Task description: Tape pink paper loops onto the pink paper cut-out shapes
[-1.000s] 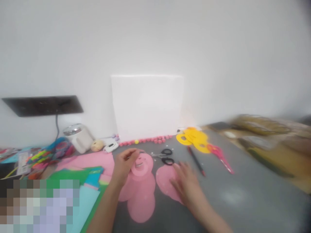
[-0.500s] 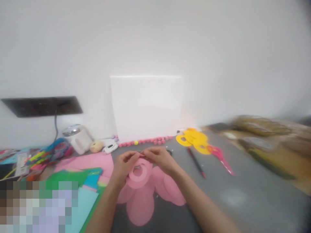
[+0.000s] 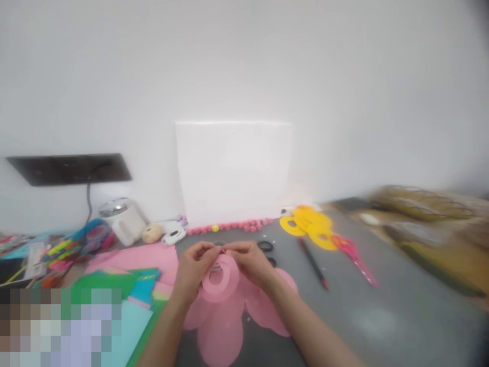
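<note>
Head view. The left hand [image 3: 193, 265] and the right hand [image 3: 252, 262] meet tip to tip at the upper edge of a pink paper ring [image 3: 221, 295]. The fingers of each are drawn nearly closed in a pinch on that edge; blur prevents telling whether a small separate piece lies between the tips. The ring hangs below the fingertips, above a cluster of rounded pink paper pieces [image 3: 220, 341] on the grey table [image 3: 336, 316]. Further pink pieces [image 3: 286, 285] lie partly beneath the right forearm.

Black-handled scissors [image 3: 272, 246] lie just beyond the right hand, partly hidden by it. A dark pencil [image 3: 314, 264], yellow paper shapes [image 3: 305, 219] and pink scissors [image 3: 349, 250] lie to the right. Pink beads [image 3: 229, 226] run along the foot of a white panel [image 3: 233, 173].

Risks, in my judgement: the ring is thin and held only at its upper edge, so uneven pull between the two pinches could crease or tear it. A loosened grip could let it drop onto the loose pieces. The right forearm could drag the pieces beneath it out of place, and the right hand could knock the scissors close behind it.
</note>
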Available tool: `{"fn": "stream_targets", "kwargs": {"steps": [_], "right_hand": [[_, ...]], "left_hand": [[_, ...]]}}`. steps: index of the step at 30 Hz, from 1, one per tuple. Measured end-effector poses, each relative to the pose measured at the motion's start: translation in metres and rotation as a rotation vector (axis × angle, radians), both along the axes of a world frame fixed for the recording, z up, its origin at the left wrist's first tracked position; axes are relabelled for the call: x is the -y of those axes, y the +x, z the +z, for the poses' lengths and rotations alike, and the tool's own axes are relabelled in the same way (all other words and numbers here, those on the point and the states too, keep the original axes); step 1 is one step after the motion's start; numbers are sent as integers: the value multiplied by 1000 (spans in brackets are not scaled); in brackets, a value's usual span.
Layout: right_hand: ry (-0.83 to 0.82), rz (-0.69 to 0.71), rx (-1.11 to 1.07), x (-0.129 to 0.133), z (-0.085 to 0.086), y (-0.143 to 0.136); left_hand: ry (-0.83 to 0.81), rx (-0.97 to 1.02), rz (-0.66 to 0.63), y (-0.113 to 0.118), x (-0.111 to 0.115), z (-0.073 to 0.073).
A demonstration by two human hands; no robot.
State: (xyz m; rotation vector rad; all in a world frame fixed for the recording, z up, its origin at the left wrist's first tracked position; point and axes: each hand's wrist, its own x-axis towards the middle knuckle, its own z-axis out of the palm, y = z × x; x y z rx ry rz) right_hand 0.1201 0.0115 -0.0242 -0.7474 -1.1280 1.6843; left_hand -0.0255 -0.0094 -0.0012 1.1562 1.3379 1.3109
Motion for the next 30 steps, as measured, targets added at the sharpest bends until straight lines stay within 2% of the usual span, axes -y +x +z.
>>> {"fn": "stream_targets", "kwargs": {"steps": [6, 13, 23, 30], "right_hand": [[10, -48, 59, 2, 2, -1], [62, 25, 13, 2, 3, 2], [-4, -42, 35, 0, -4, 4], [42, 64, -37, 4, 3, 4]], "left_hand": [[0, -10, -17, 1, 1, 3], [17, -44, -48, 0, 1, 1], [37, -68, -104, -3, -2, -5], [2, -3, -108, -5, -1, -4]]}}
